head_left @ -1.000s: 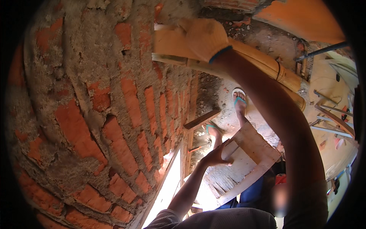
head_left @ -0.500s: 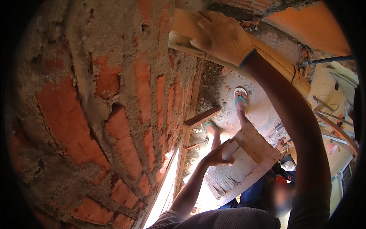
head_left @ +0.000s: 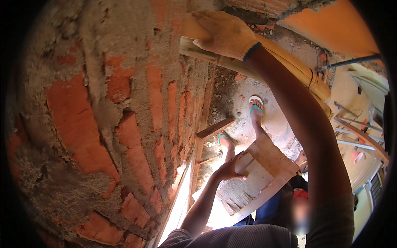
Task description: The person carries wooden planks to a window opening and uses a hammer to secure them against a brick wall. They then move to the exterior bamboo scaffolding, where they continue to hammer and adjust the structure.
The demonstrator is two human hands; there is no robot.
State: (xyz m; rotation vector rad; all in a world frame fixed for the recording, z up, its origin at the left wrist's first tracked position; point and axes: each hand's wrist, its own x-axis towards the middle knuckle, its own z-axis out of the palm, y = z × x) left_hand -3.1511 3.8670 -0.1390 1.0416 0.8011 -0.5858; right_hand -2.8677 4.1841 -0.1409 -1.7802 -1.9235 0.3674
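Note:
My right hand [head_left: 227, 35], in a pale work glove with a dark blue cuff, lies with fingers stretched over a wooden beam [head_left: 198, 48] beside the brick wall. Its thumb stands apart from the fingers. Lower down, my bare left hand [head_left: 228, 168] is closed on a piece of wooden board [head_left: 275, 163] with a pale, splintered face. The thumb rests on the board's near face; the fingertips are partly hidden. The board hangs tilted in front of my torso and covers part of the legs behind it.
A rough wall of red brick and mortar [head_left: 78, 120] fills the left. A short wooden piece [head_left: 215, 128] juts out near feet in turquoise-strapped flip-flops [head_left: 256, 108]. Another person [head_left: 300, 194] is below the board at right. Bars and a curved strip [head_left: 364, 136] lie at far right.
My right hand has slid left along the beam, toward the wall. My left hand keeps its hold on the board. The view has shifted slightly.

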